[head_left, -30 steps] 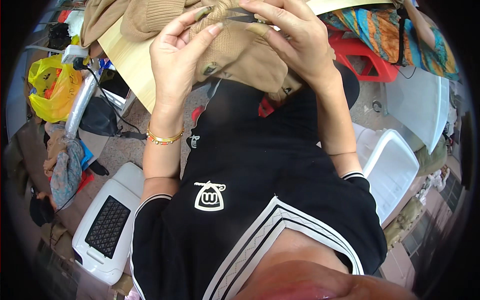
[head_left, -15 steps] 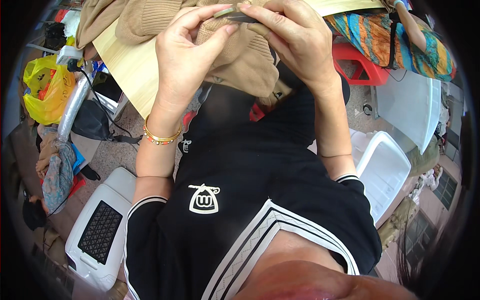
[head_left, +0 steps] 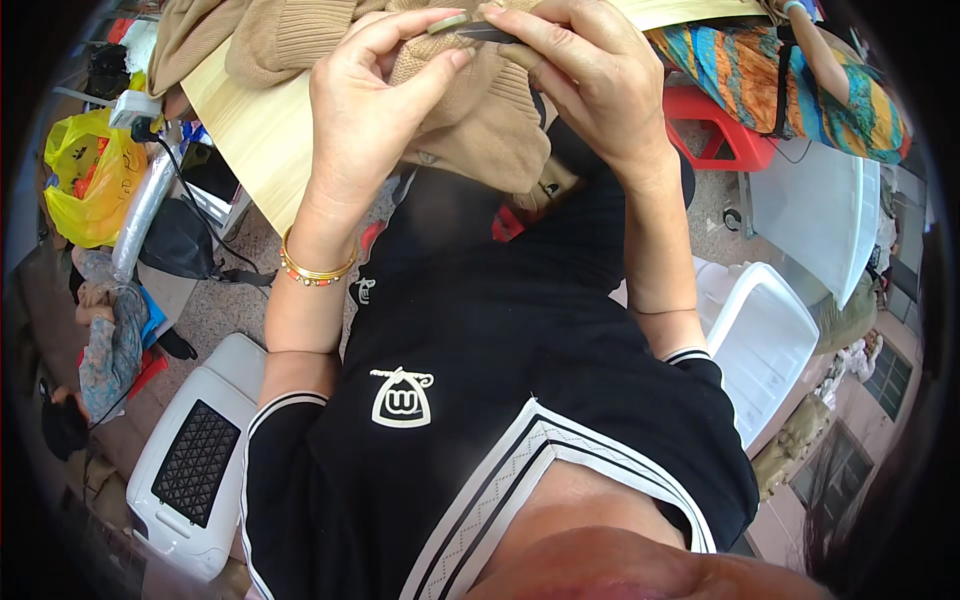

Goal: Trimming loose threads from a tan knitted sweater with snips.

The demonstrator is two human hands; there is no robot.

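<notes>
A tan knitted garment (head_left: 490, 140) with ribbed parts hangs over the near edge of a pale wooden tabletop (head_left: 250, 130). My left hand (head_left: 365, 110) holds a fold of it between thumb and forefinger. A greenish-grey piece shows at that forefinger's tip; I cannot make out what it is. In my right hand (head_left: 605, 90) is a slim dark pointed tool (head_left: 487, 34), pinched between thumb and fingers. Its tip points left, close to my left fingertips and over the knit. My right fingers hide the tool's other end, so its exact kind does not show.
A red plastic stool (head_left: 715, 130) and white translucent bins (head_left: 765, 340) stand to the right. Beyond the stool sits a person in patterned clothes (head_left: 740, 75). At left are a yellow plastic bag (head_left: 90, 190), a cable and a grey-white case (head_left: 195, 460). Another person is lower left.
The whole view has shifted slightly to the left. Both hands keep nearly the same place and grip, with only a tiny shift of the dark tool.
</notes>
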